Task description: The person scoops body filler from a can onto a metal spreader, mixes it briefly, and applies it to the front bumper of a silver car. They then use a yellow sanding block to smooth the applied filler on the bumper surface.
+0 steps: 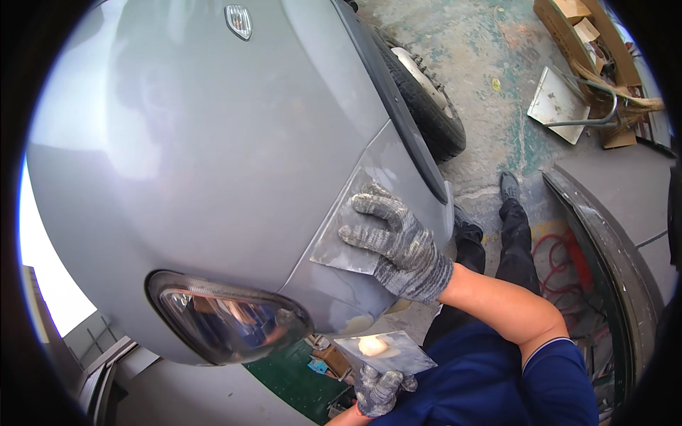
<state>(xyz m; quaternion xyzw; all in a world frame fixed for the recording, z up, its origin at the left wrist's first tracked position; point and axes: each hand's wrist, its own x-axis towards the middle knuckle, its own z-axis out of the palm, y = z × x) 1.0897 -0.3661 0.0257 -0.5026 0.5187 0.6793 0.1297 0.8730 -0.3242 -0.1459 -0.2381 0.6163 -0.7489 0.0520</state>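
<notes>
Spreader's a thin grey sheet [344,248], flat against the silver car body [206,184], right over the panel seam between the headlight [227,316] and the tyre [430,106]. Gloved right hand [408,248] has it gripped, fingers splayed across the top face. Down below the headlight's corner, the left hand [380,390], also gloved, has its fingers clamped on the lower edge of a mixing plate [408,362] with a cream-coloured blob of putty [373,346] sitting on it.
</notes>
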